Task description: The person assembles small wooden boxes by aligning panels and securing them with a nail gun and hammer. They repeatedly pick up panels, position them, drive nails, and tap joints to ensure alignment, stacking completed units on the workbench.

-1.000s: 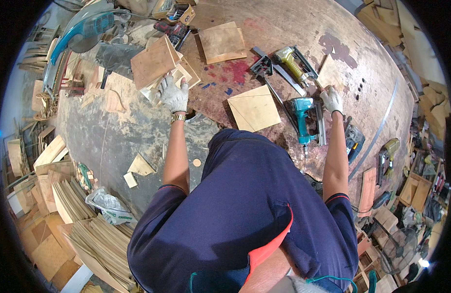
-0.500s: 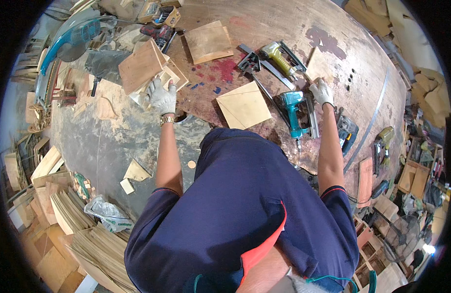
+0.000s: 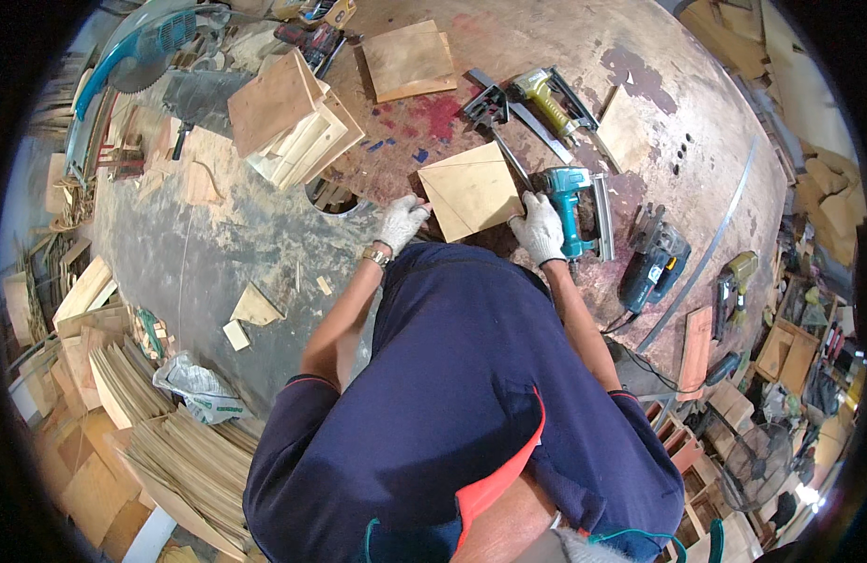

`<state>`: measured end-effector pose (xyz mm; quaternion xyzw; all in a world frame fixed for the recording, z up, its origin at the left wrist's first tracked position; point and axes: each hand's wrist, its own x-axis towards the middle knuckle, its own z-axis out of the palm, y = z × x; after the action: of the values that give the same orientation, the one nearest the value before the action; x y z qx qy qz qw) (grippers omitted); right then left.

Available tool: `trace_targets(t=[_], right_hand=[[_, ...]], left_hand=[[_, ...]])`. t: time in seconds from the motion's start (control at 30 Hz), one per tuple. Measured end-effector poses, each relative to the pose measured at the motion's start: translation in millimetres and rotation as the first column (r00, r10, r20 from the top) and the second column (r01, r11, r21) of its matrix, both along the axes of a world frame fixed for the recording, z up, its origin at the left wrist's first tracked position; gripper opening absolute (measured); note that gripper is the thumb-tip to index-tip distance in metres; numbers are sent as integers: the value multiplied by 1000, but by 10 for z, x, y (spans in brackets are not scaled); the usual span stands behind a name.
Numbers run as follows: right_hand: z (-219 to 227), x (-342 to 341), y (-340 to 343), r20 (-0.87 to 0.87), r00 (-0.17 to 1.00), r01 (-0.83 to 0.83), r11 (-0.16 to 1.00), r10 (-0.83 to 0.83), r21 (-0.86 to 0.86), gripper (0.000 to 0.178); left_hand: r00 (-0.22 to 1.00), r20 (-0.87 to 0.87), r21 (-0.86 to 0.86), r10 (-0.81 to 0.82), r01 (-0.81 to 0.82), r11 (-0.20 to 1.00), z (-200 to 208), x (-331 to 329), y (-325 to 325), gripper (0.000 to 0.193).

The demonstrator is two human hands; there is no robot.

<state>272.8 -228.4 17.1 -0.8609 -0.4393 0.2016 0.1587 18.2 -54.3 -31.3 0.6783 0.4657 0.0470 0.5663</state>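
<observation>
A square, pale wooden board [image 3: 469,190] with a thin line drawn across it is in front of me, between my two gloved hands. My left hand [image 3: 403,223] closes its fingertips at the board's left edge. At the opposite edge, my right hand [image 3: 539,230] holds the board with thumb and fingers, partly hidden by the glove. Just beyond that hand lies a teal nail gun [image 3: 567,202]. An olive-green nail gun [image 3: 546,101] rests farther back, with a dark metal square [image 3: 488,101] beside it.
Stacked wooden boards [image 3: 297,127] stand at the left, near a round hole [image 3: 332,199] in the tabletop. Another board pair [image 3: 408,61] lies at the back. A jigsaw [image 3: 654,263] and a metal strip [image 3: 710,239] are on the right. A circular saw [image 3: 143,61] is at far left.
My left hand has left the stacked boards, and my right hand has left the thin wooden piece. Both have come inward to the square board, which has turned slightly.
</observation>
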Motion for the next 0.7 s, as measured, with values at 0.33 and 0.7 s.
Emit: trace_targets(t=[0.33, 0.7], right_hand=[[-177, 12, 14, -50, 998, 29, 994, -24, 105, 20], [-110, -380, -145, -152, 982, -104, 992, 114, 73, 38]], left_hand=[[992, 25, -257, 121, -111, 960, 47, 37, -412, 15], [998, 13, 207, 68, -70, 976, 254, -371, -541, 51]])
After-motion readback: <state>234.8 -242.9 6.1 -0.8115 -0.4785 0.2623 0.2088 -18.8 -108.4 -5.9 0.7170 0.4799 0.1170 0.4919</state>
